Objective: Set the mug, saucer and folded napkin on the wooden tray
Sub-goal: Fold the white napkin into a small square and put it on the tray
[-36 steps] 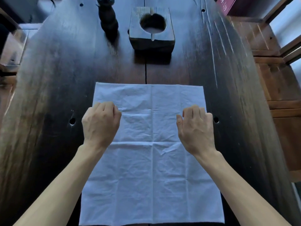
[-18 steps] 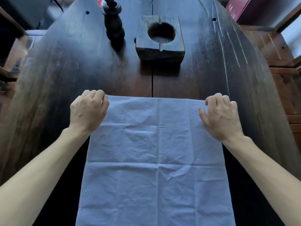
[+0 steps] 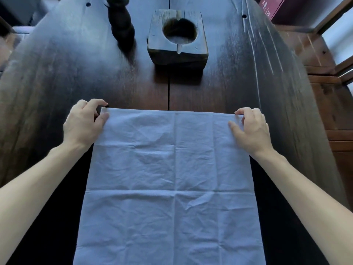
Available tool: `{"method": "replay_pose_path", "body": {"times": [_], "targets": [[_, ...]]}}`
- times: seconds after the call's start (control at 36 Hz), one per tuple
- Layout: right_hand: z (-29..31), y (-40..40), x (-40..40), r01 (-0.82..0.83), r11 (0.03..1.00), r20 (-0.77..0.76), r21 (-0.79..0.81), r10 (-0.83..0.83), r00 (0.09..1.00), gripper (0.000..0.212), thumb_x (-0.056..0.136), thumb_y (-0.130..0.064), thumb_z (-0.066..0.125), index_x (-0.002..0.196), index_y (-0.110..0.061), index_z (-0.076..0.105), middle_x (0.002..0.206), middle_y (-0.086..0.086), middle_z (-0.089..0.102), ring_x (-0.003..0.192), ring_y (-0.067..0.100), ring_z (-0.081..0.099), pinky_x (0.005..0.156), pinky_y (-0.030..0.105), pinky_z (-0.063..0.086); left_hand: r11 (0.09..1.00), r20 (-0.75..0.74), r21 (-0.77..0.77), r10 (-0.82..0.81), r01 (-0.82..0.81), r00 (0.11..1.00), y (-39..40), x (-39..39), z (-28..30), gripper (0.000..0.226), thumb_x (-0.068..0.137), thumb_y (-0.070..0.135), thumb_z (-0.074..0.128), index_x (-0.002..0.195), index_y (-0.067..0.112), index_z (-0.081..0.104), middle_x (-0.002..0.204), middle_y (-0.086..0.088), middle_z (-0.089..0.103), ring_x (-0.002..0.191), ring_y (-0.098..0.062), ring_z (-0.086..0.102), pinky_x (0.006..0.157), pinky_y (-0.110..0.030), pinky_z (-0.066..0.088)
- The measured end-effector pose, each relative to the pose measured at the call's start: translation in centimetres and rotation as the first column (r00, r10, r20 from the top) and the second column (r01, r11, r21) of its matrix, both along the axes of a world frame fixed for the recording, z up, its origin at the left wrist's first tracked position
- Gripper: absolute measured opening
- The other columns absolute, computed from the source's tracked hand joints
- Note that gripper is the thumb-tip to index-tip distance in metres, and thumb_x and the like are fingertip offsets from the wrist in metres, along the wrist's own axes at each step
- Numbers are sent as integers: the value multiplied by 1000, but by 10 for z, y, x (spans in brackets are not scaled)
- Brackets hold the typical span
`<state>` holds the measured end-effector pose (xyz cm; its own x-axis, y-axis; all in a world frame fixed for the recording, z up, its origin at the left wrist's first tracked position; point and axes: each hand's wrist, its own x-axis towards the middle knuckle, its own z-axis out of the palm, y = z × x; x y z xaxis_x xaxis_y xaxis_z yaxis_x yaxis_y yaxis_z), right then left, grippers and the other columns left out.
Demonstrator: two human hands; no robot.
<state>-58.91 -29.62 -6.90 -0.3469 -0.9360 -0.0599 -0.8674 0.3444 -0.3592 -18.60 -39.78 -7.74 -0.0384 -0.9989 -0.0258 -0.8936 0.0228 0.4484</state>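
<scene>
The dark wooden desk [image 3: 57, 77] fills nearly the whole view, its planks running away from the person, with a seam down the middle and a few small round holes near its edges. On it lies the napkin [image 3: 172, 178], a pale blue-white cloth spread out flat and unfolded, creased in a grid from old folds; its far edge runs straight across the desk and its near edge leaves the bottom of the view.

Beyond the napkin's far edge, well apart from it and slightly right of the desk's seam, stands a square block of dark wood [image 3: 177, 37] with a round hollow in its top. Left of that block, just beside it, rises a dark turned post [image 3: 121, 29], its top cut off by the frame. Off the desk's far right corner sits a maroon box [image 3: 271, 6].

The left hand [image 3: 84, 123] is at the napkin's far left corner, thumb lying on the cloth and fingers [image 3: 99, 101] curled over the corner. The right hand [image 3: 250, 129] is at the far right corner, its thumb and curled fingers pinching the cloth's edge.
</scene>
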Motion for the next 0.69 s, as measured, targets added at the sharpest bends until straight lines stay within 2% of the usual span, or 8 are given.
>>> {"method": "replay_pose_path", "body": {"times": [0.08, 0.17, 0.25, 0.39, 0.56, 0.69], "targets": [[4, -5, -4, 46, 999, 80, 18, -47, 996, 39, 89, -30, 70, 121, -12, 57, 114, 11, 52, 112, 31, 50, 97, 47, 44, 999, -5, 35, 12, -12, 1000, -4, 2, 1, 21, 93, 28, 62, 113, 26, 61, 90, -2, 49, 100, -26, 51, 78, -40, 41], [7, -9, -12, 71, 997, 157, 25, -74, 985, 30, 89, -23, 71, 115, -12, 62, 104, 7, 48, 100, 25, 52, 87, 33, 42, 997, 7, 80, 23, -24, 1000, -9, 0, 4, 10, 93, 30, 60, 103, 27, 60, 89, -3, 49, 96, -25, 51, 77, -42, 42], [8, -13, -21, 95, 995, 164, 14, -97, 982, 18, 90, -19, 69, 106, -12, 67, 100, 9, 52, 89, 18, 50, 80, 25, 36, 986, 8, 154, 68, -69, 998, -17, -3, 10, 4, 93, 33, 59, 96, 30, 59, 91, -3, 51, 95, -29, 54, 83, -47, 45], [5, -20, -27, 97, 995, 153, 34, -101, 983, 11, 88, -19, 71, 97, -14, 68, 95, 11, 56, 86, 20, 52, 78, 28, 37, 963, 31, 231, 134, -138, 990, -29, -3, 15, 10, 89, 36, 65, 91, 29, 58, 95, 1, 57, 103, -32, 58, 92, -47, 46], [2, -24, -28, 143, 989, 166, 40, -148, 975, 8, 87, -19, 72, 93, -17, 67, 92, 10, 57, 83, 23, 54, 74, 29, 37, 959, 34, 222, 173, -176, 984, -25, -7, 14, 12, 90, 37, 64, 92, 26, 57, 109, -5, 61, 108, -33, 56, 93, -47, 41], [1, -25, -29, 156, 985, 199, 70, -167, 966, 13, 88, -24, 73, 85, -16, 63, 98, 16, 60, 81, 23, 52, 74, 31, 38, 968, 13, 173, 183, -182, 983, -17, -11, 13, 10, 94, 34, 58, 93, 26, 53, 105, -7, 55, 103, -35, 54, 90, -49, 39]]}}
